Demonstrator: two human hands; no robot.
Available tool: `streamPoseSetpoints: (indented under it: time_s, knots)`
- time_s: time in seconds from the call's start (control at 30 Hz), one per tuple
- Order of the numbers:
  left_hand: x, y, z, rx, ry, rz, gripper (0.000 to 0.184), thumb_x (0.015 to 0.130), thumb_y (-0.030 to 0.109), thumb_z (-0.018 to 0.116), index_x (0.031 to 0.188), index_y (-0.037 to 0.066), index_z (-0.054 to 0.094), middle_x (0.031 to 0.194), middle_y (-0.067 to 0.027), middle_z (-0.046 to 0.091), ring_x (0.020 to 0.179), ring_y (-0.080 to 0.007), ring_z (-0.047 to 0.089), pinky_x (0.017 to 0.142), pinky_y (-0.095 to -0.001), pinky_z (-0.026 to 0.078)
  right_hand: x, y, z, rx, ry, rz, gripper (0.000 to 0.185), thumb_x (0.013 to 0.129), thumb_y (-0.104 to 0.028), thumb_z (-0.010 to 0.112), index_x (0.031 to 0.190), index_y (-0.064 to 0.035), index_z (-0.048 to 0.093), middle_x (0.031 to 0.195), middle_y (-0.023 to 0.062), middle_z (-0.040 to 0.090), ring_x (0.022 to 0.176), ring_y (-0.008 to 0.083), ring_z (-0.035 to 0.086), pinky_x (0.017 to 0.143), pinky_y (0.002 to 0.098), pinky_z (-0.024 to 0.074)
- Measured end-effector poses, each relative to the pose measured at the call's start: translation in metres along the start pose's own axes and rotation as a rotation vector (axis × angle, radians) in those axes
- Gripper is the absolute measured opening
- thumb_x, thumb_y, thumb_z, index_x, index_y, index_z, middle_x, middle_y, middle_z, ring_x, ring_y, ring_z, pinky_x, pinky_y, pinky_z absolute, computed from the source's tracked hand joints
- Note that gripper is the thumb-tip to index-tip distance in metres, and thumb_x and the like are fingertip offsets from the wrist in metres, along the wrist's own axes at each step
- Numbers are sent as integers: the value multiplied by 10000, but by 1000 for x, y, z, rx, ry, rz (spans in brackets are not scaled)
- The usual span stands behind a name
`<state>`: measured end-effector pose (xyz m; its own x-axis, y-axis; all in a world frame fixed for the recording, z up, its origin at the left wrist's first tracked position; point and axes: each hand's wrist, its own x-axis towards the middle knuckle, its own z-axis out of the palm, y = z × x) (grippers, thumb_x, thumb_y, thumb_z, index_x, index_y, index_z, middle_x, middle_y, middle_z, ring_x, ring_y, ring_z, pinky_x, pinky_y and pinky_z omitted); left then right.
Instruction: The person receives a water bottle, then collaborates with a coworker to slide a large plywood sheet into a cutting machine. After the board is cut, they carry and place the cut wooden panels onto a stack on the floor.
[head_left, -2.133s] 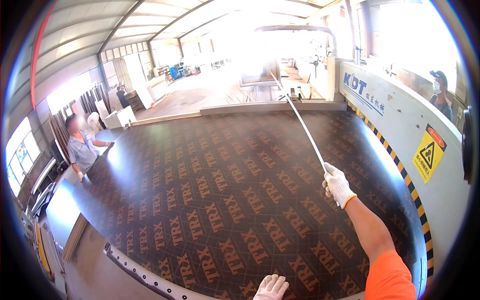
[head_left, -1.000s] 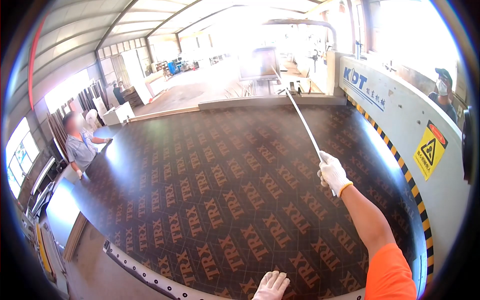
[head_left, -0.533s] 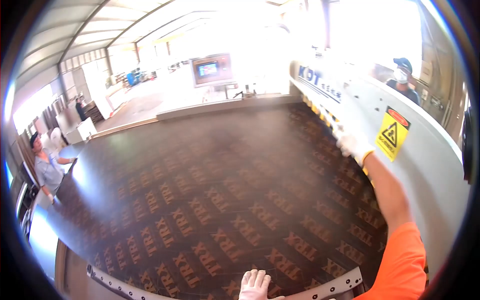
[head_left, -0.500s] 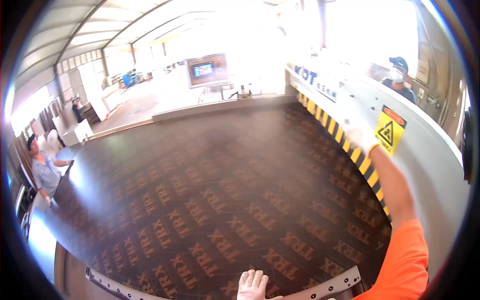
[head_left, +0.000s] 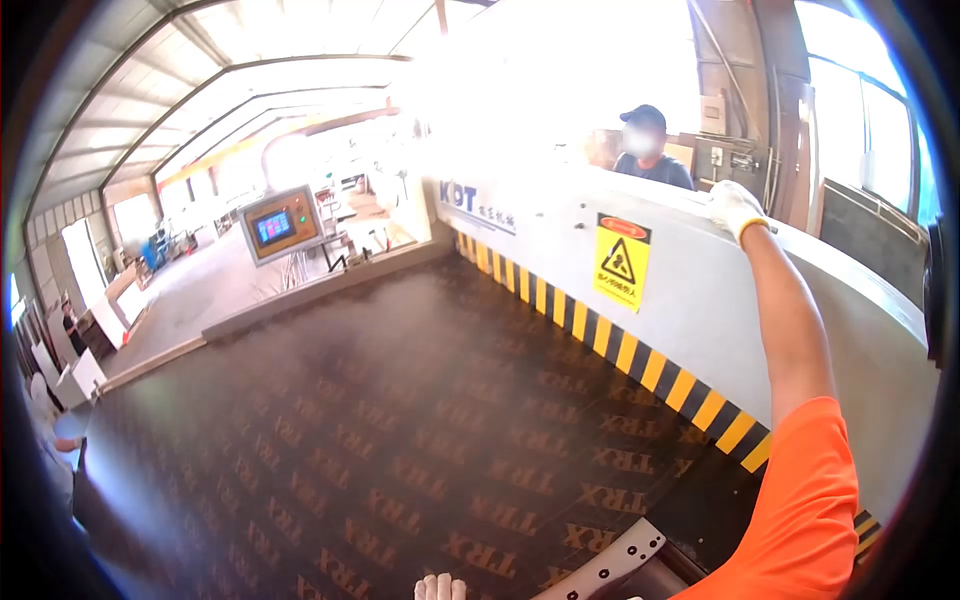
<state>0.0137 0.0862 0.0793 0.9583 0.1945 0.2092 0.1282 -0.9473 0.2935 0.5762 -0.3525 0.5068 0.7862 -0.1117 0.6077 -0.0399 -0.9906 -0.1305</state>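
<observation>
My right hand (head_left: pixel 737 207), in a white glove with a yellow cuff, reaches out to the top edge of the grey machine housing (head_left: pixel 850 300). Its fingers look bent, but what they hold, if anything, cannot be made out. My left hand (head_left: pixel 440 587), also gloved, shows only its fingertips at the bottom edge, resting on the dark board (head_left: pixel 400 430) printed with TRX. Beside it a metal strip with holes (head_left: pixel 610 565) runs along the board's near edge.
Black-and-yellow stripes (head_left: pixel 625 352) line the housing's lower edge, below a yellow warning sign (head_left: pixel 622 262). A control screen (head_left: pixel 280 226) stands beyond the far fence (head_left: pixel 330 287). One person (head_left: pixel 652 150) is behind the housing; another (head_left: pixel 55 445) is at the far left.
The view has swung right. My right hand has moved from over the board to the housing's top, and the long white rod it held earlier is no longer visible. Less of my left hand shows.
</observation>
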Motion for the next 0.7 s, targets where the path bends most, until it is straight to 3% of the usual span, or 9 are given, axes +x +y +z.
streamPoseSetpoints:
  time_s: [0.13,0.23,0.53,0.63,0.67,0.7]
  knots:
    - [0,9,-6,19,-30,-14,1018,727,652,843,1421,-51,599,1570,-283,512,1517,-464,392,1316,-563,219,2,28,-4,-67,-85,28,307,885,-238,638,1050,-57,823,1157,238,751,1107,423,716,989,475,570]
    - [1,12,-2,22,-29,-15,1023,730,652,841,1429,-52,593,1581,-283,499,1527,-457,376,1321,-552,211,4,42,-9,-98,-169,74,330,898,-178,634,1140,-35,807,1255,253,737,1189,447,709,1019,550,563]
    - [1,15,3,42,22,8,998,719,634,858,1403,-51,617,1561,-274,524,1511,-464,399,1315,-559,230,2,50,-2,-89,-176,-3,359,943,-235,587,1174,-58,798,1282,218,738,1210,418,699,1042,515,553]
    - [3,17,1,33,26,8,987,708,616,870,1397,-47,624,1551,-273,533,1503,-465,409,1311,-561,239,-35,24,-30,53,-28,28,396,949,-290,610,1243,-86,780,1316,193,729,1245,388,681,1077,495,525]
    - [4,17,1,34,27,7,987,704,612,874,1397,-45,625,1549,-274,534,1501,-465,411,1310,-563,241,-45,13,-39,-30,29,-27,419,955,-329,635,1295,-120,762,1333,171,721,1270,355,660,1102,476,498]
    - [3,17,1,33,26,5,986,700,607,878,1396,-44,625,1548,-275,535,1499,-465,412,1309,-564,243,-45,12,-26,-54,230,-164,423,953,-319,652,1321,-133,750,1346,150,720,1253,345,664,1100,472,495]
